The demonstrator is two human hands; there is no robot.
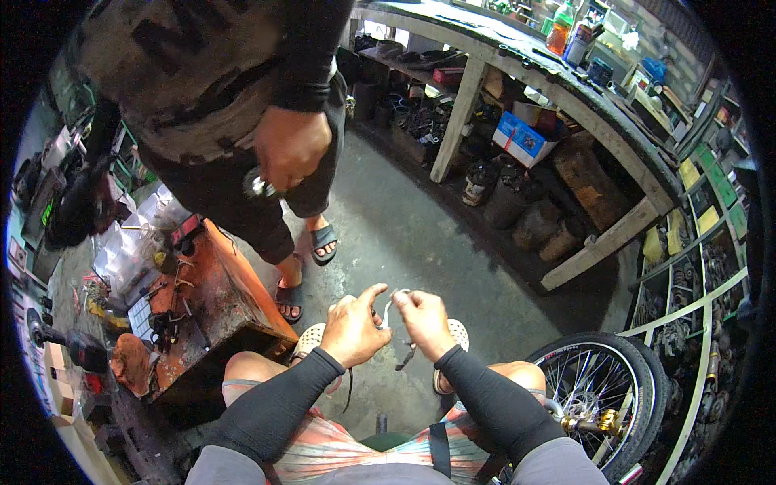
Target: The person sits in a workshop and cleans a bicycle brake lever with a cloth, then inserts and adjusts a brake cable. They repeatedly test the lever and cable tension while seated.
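Sleeves (pixel 554 465) — pale strip (pixel 386 314) between hands (pixel 353 330) (pixel 422 325)

Ahead of the person's left hand (pixel 353 329) and right hand (pixel 424 323), open room stretches over the concrete floor (pixel 404 218) toward the wooden workbench (pixel 458 121). On the left, a standing co-worker (pixel 202 105) and a cluttered orange table (pixel 242 271) block passage; on the right, a bicycle wheel (pixel 594 396) obstructs low reach beside the right knee (pixel 521 374).
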